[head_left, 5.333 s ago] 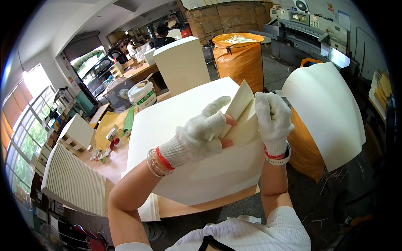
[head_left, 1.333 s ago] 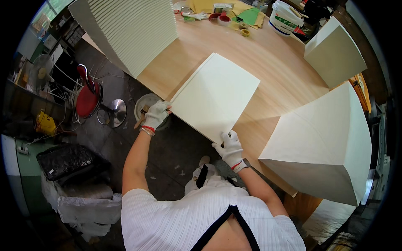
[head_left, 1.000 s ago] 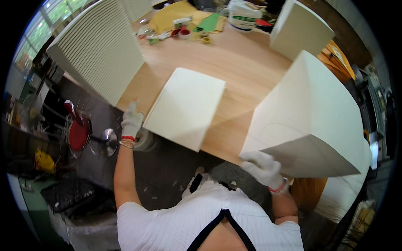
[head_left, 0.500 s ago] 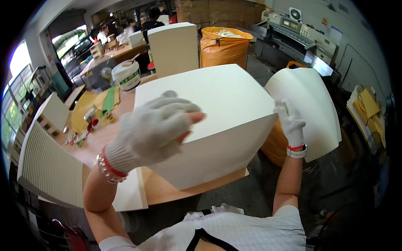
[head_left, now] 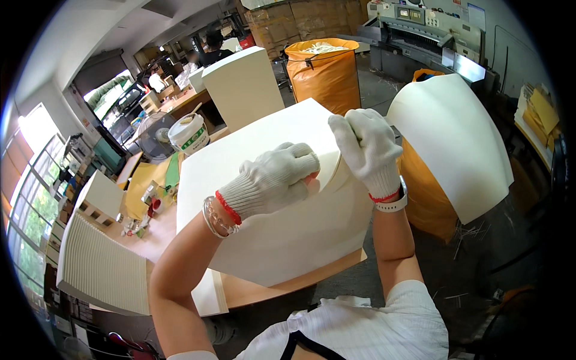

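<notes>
A tall stack of white paper sheets stands on the wooden table in front of me. My right hand, in a white knitted glove, is closed at the stack's right corner, pinching the edge of its top sheets, which curl up there. My left hand, gloved the same way with bare fingertips showing, is over the front edge of the stack, left of the right hand. Its fingers are bent and pressed together next to the curled paper; what lies between them is hidden.
A bent white paper pile leans over an orange bag at right. Another orange bag with paper strips stands behind. On the table are a white bucket, another stack and ridged paper. A cutting machine stands far right.
My right hand has moved left onto the stack's corner, lifting the top sheets' edge. My left hand has shifted right and down toward it. The view has tilted.
</notes>
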The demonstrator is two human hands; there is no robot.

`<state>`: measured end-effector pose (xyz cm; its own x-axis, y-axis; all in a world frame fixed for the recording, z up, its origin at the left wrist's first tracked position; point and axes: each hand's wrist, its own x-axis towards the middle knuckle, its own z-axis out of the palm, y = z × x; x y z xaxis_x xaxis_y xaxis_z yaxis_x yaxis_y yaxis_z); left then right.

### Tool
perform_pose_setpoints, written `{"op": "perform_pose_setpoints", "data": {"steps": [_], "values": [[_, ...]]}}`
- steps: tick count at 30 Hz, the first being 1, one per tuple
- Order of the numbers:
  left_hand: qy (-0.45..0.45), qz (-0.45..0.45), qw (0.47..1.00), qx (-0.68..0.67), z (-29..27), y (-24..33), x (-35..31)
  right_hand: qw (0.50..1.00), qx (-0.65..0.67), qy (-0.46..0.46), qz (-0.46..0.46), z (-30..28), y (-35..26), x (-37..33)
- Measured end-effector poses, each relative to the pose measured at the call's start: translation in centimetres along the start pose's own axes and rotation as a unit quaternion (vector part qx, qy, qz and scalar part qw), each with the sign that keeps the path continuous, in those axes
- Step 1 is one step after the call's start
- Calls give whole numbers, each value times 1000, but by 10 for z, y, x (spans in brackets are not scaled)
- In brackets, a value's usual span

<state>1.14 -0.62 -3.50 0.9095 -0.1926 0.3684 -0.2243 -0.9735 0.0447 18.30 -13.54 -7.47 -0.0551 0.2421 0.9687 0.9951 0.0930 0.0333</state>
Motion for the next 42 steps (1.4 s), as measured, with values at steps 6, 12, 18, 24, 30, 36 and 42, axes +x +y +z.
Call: {"op": "perform_pose_setpoints", "data": {"steps": [6,12,18,24,30,36,42], "values": [[12,-130,973,-189,4,-3,-7,994,40,39,93,5,3,-16],[17,-111,973,-203,-8,7,-10,980,112,69,149,6,-1,-15],[12,-122,976,-178,-9,9,-8,964,151,69,207,2,-3,-13],[-8,-60,992,-108,-6,1,-15,961,179,81,192,5,-3,-14],[38,-68,983,-169,2,2,-11,966,150,68,197,5,-1,-16],[61,-57,979,-186,4,0,-10,978,137,99,123,7,2,-20],[-8,-66,989,-135,-2,-2,-12,988,101,100,60,11,3,-20]]}}
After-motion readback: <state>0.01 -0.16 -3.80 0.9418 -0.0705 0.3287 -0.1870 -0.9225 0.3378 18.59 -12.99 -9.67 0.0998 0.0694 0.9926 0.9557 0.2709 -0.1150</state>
